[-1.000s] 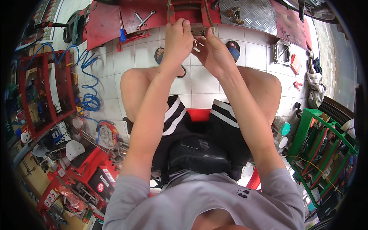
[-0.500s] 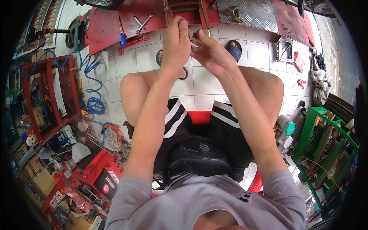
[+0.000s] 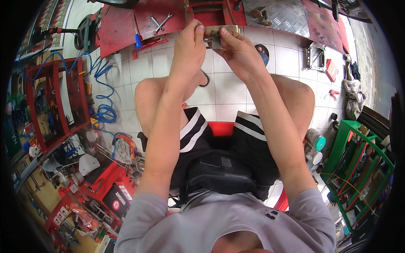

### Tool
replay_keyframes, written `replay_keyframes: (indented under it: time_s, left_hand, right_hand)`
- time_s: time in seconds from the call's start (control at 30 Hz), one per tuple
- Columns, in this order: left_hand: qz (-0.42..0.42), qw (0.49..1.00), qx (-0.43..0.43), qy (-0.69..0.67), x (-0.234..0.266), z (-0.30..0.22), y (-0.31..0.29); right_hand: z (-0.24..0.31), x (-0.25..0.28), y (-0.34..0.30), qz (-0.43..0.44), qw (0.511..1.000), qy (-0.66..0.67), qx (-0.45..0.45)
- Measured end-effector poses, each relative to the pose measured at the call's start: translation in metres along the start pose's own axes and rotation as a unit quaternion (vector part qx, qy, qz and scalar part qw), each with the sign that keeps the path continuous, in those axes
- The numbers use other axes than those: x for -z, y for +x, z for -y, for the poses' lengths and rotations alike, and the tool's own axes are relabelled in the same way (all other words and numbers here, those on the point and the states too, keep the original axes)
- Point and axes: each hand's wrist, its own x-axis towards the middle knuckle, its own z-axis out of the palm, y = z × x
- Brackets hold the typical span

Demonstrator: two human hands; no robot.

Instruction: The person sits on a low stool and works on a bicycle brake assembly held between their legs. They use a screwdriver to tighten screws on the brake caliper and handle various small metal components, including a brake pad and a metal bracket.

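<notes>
Out over the floor, near the edge of a red platform point(image 3: 113, 37), a small flat metal piece point(image 3: 214, 41) spans both hands. It has dull silver and brass-toned parts with a dark middle; its exact kind is unclear. My left hand point(image 3: 190, 49) pinches its left end between thumb and curled fingers. At the other end, my right hand point(image 3: 242, 54) presses its thumb on top with the fingers underneath. On the platform to the left lie two crossed wrenches point(image 3: 161, 24) and a blue-handled screwdriver point(image 3: 138, 40). Small brass-coloured metal parts point(image 3: 264, 17) rest on a diamond-patterned metal plate point(image 3: 284, 20) to the right.
A coiled blue air hose point(image 3: 105, 114) hangs by a red rack point(image 3: 52, 101) on the left. To the right are a green rack point(image 3: 348, 168), clear jars point(image 3: 314, 139), red-handled pliers point(image 3: 333, 94) and a red box point(image 3: 331, 70). White tiles point(image 3: 215, 90) cover the floor.
My hands have drawn slightly apart, and more of the flat metal piece shows between them. The thin pale bit seen below the fingers is out of sight. The whole view has shifted slightly.
</notes>
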Motion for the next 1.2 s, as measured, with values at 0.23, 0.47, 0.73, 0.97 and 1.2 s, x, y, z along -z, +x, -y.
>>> replay_keyframes:
  time_s: [0.23, 0.47, 0.73, 0.97, 1.2]
  left_hand:
    - [-0.005, 0.999, -0.047, 0.016, 0.002, -0.008, 0.002]
    - [-0.022, 0.995, -0.095, 0.000, -0.004, -0.009, 0.005]
    - [-0.032, 0.994, -0.109, 0.002, -0.011, -0.015, 0.001]
    - [-0.041, 0.982, -0.182, 0.016, -0.013, -0.007, 0.005]
    - [-0.025, 0.989, -0.143, 0.006, -0.009, -0.009, 0.009]
  right_hand:
    - [-0.010, 0.008, 0.008, 0.005, 1.000, -0.007, -0.002]
    - [-0.010, 0.011, 0.008, -0.002, 1.000, -0.020, 0.001]
    - [-0.011, 0.007, 0.006, -0.023, 0.999, 0.002, 0.030]
    - [-0.014, -0.006, 0.004, -0.090, 0.993, 0.034, 0.071]
    - [-0.015, 0.006, 0.009, -0.040, 0.998, 0.017, 0.042]
